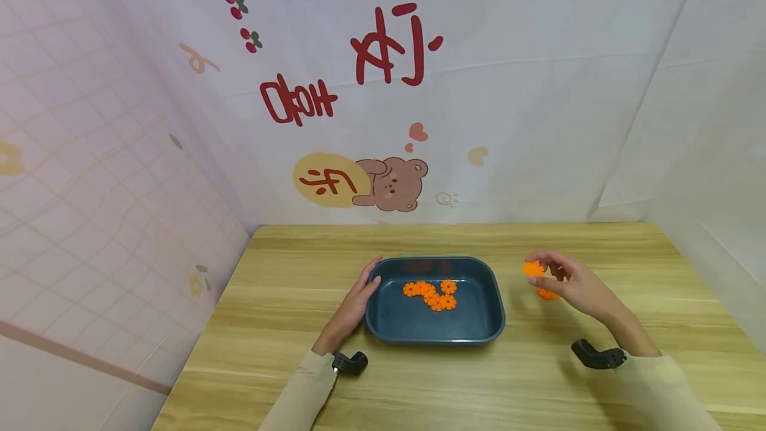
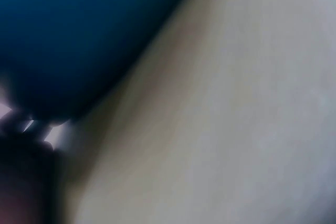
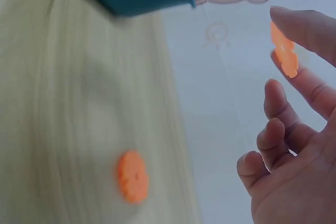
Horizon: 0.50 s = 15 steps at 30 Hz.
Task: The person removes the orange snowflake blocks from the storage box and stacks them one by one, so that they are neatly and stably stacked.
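Note:
A dark blue rectangular tray lies on the table, with several orange notched plastic discs in a cluster on its floor. My left hand holds the tray's left wall, thumb over the rim and fingers along the outside. To the right of the tray, my right hand pinches an orange notched disc between thumb and index finger, above the table. The other fingers curl loosely. Another orange disc lies on the wood beneath that hand, partly covered by it in the head view.
The wood-grain table meets a white printed wall cloth at its back edge. More cloth with a grid print hangs on the left. Black camera mounts sit on both wrists. The left wrist view is mostly blurred.

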Each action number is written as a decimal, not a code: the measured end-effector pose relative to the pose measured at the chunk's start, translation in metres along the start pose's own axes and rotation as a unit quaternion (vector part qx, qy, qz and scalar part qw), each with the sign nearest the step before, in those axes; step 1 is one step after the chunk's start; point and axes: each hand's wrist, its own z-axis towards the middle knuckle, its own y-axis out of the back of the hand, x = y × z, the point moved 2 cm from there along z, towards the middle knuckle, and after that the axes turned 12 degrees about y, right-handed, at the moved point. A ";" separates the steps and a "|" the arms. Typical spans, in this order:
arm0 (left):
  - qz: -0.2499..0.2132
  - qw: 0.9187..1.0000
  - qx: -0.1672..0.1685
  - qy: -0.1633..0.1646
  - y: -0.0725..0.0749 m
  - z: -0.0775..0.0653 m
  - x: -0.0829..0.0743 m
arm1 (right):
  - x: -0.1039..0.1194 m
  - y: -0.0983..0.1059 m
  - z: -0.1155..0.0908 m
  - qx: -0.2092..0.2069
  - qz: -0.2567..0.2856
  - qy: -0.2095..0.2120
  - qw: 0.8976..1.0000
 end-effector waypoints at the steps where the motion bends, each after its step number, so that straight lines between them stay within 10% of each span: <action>1: 0.000 1.000 0.000 0.000 0.000 0.000 0.000 | -0.002 0.001 -0.002 -0.002 -0.002 0.000 1.000; 15: -0.001 1.000 0.004 0.004 0.000 -0.001 -0.001 | -0.037 0.005 -0.022 -0.011 -0.015 0.007 1.000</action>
